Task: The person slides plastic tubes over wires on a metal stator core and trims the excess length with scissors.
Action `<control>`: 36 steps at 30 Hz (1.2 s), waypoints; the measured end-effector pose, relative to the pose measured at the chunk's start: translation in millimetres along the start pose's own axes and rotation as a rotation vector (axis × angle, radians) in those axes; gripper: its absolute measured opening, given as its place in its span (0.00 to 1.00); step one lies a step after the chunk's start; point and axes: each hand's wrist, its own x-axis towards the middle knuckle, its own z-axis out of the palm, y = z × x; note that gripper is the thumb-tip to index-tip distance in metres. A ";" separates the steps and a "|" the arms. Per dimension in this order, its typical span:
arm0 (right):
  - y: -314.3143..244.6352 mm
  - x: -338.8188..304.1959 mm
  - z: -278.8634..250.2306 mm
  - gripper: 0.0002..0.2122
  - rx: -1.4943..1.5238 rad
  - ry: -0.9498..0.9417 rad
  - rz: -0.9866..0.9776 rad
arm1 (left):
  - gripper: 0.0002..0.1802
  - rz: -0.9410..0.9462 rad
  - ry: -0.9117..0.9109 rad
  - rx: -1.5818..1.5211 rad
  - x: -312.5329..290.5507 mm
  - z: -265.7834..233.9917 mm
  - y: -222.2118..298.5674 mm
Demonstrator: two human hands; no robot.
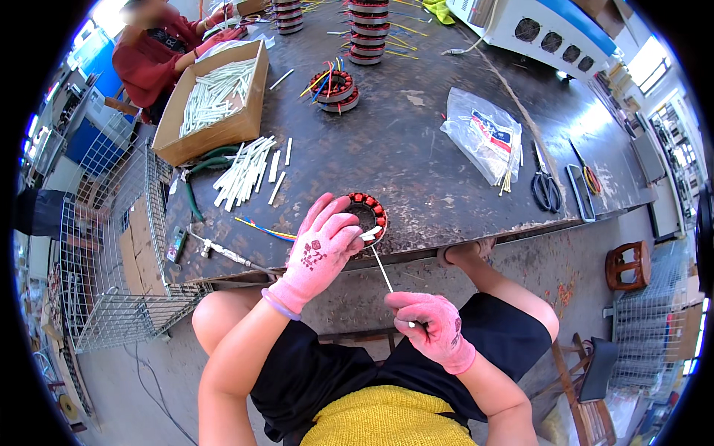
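Observation:
My left hand [322, 241], in a pink glove with a purple band at the wrist, grips a ring-shaped motor stator [381, 211] with red windings at the table's front edge. The palm and fingers hide its left side. Blue and yellow lead wires [266, 231] come out to the left from under that hand. A thin white cable tie [382, 269] runs from the stator's near rim down to my right hand [431, 327], also gloved in pink. That hand is closed round the strip, whose end pokes out between the fingers. White sleeve pieces [370, 233] show at the stator's rim.
Loose white sleeves [247, 169] lie beside a cardboard box [210, 140] full of more. Green-handled pliers [195, 195] rest nearby. Two stators [336, 98] and taller stacks [367, 33] stand farther back. At right are a plastic bag [465, 141] and black scissors [546, 192]. A co-worker [149, 56] sits far left.

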 end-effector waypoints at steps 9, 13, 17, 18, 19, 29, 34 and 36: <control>-3.2 -2.4 -5.5 0.08 -0.062 -0.048 -0.011 | 0.13 0.006 0.011 0.000 2.3 1.0 1.2; 1.5 -3.3 -2.8 0.08 -0.040 -0.013 -0.036 | 0.13 0.018 0.004 0.009 3.6 1.1 0.4; 6.7 -0.8 0.7 0.07 -0.021 0.006 -0.014 | 0.12 0.019 -0.005 0.003 4.0 2.3 -0.4; 7.5 1.2 1.7 0.06 -0.009 0.008 -0.003 | 0.12 0.016 0.000 0.002 4.0 1.1 0.4; 7.0 3.0 1.3 0.06 -0.002 -0.003 -0.006 | 0.12 0.013 0.005 0.002 4.3 0.0 1.9; 5.6 7.5 2.1 0.08 0.018 -0.019 -0.007 | 0.11 0.003 0.004 -0.017 2.2 -0.6 1.7; 29.5 17.7 18.7 0.07 0.124 0.145 0.040 | 0.12 -0.042 -0.040 -0.082 2.3 -6.1 3.2; 40.2 24.4 24.8 0.08 0.137 0.187 0.045 | 0.13 -0.060 -0.024 -0.074 -0.1 -5.4 2.9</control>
